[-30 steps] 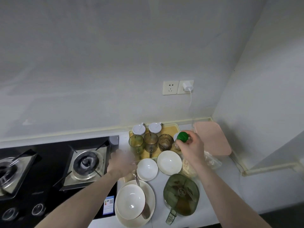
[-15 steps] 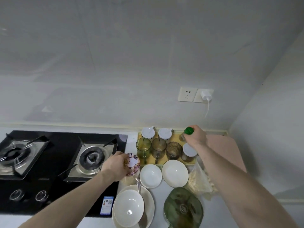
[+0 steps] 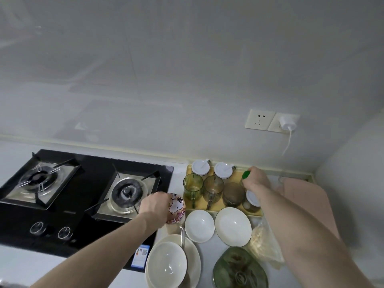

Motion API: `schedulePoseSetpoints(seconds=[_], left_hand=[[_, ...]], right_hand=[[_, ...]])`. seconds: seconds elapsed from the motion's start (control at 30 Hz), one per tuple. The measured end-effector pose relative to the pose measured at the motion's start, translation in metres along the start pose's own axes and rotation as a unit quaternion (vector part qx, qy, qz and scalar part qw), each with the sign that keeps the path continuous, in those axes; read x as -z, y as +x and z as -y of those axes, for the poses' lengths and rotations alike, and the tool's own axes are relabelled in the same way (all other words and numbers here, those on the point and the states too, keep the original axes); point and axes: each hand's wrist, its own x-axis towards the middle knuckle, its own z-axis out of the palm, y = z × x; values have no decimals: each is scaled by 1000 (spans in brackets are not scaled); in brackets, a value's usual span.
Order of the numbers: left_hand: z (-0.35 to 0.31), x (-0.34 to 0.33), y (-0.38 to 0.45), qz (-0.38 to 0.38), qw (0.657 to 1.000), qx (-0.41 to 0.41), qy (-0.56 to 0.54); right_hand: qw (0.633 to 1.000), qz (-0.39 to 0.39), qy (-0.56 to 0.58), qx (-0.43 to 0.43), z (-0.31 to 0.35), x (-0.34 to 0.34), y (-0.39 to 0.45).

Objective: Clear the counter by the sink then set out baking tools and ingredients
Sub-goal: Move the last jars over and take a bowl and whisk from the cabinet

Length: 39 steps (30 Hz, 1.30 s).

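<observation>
My left hand [image 3: 154, 205] grips a cartoon-printed cup [image 3: 176, 207] just right of the gas hob, above the white counter. My right hand [image 3: 256, 180] holds a green-capped bottle [image 3: 246, 175] at the back right of the yellow tray [image 3: 220, 207]. The tray carries two white-lidded jars [image 3: 200, 167], three tinted glass mugs [image 3: 192, 186] and one more white-lidded jar [image 3: 252, 199] partly under my wrist. In front of the tray lie two white bowls [image 3: 199, 226] and a stacked bowl on a plate [image 3: 168, 261].
A black two-burner gas hob [image 3: 83, 194] fills the left. A pink cutting board [image 3: 305, 202] leans at the right wall. A green glass jug lid [image 3: 239, 269] and a clear bag of pale food [image 3: 262, 244] lie front right. A charger is plugged into the wall socket [image 3: 287, 122].
My left hand has taken hold of the cartoon cup. My right hand carried the green-capped bottle back to the tray's rear right corner. My view shifted left.
</observation>
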Motion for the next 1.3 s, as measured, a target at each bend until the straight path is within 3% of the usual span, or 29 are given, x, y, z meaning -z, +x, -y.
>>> schedulePoseSetpoints(seconds=[0.37,0.57,0.7,0.83,1.2,1.3], left_hand=[[-2,-6,1,-12,1000,12,23],[-3,-2,1,1,999,6,39],[-3,3,-4,6,999,-2,41],[1,3,-4,6,999,-19,27],[12,2,-5,13,995,-89,41],[18,3,-10,22,992,-123,36]], right_hand=[[999,29,19,-17,-2,-7,-1],[993,-40,114,9,1,6,-36],[956,-121,265,35,15,21,-95],[907,-120,402,40,23,21,-172],[933,-41,353,61,9,-26,-303],[934,-37,353,29,14,-25,-336]])
